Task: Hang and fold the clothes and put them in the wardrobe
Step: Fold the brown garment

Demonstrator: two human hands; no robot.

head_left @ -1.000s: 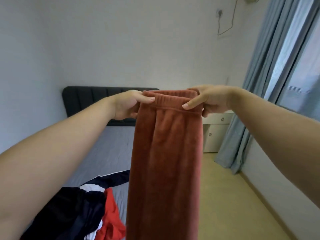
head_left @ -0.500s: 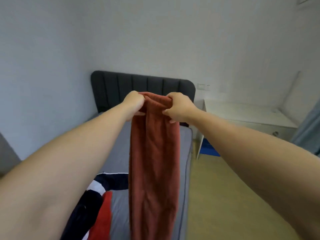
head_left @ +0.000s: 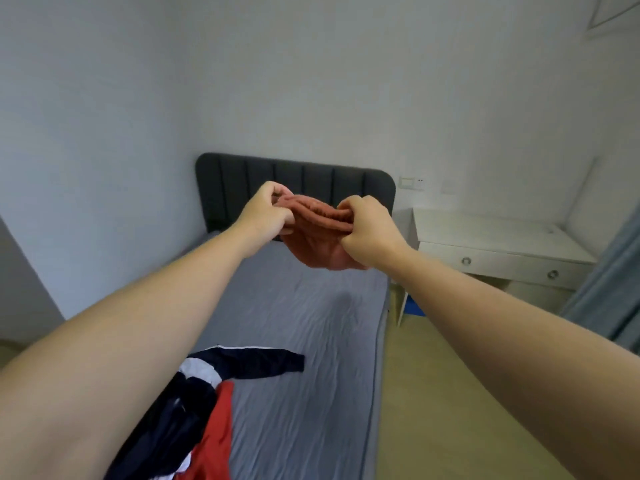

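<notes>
Both arms reach out over the bed point(head_left: 311, 341). The two hands hold a rust-red garment point(head_left: 317, 244) in the air above the bed's head end, in front of its dark padded headboard point(head_left: 311, 174). The left hand point(head_left: 265, 211) pinches the garment's left edge, thumb and fingers curled tight on the cloth. The right hand point(head_left: 367, 230) grips the right edge in a closed fist. The hands are near each other, with only a short bunched stretch of gathered band between them. Below the band the cloth sags in a rounded fold, clear of the mattress. How the rest of it hangs cannot be made out from this angle.

On the near left part of the bed lies a crumpled jacket point(head_left: 207, 386) in navy, white and red. One dark sleeve stretches towards the middle of the grey sheet. The jacket is well apart from the held garment and partly hidden by the left forearm.

To the right of the bed's head end stands a white table point(head_left: 491, 237) with two round drawer knobs on its front. Something blue point(head_left: 414, 308) shows low between bed and table, but what it is cannot be told. A grey-blue curtain point(head_left: 609, 299) hangs farther right of the bed, past the table. Pale wooden floor point(head_left: 433, 410) runs along the bed's right side.
</notes>
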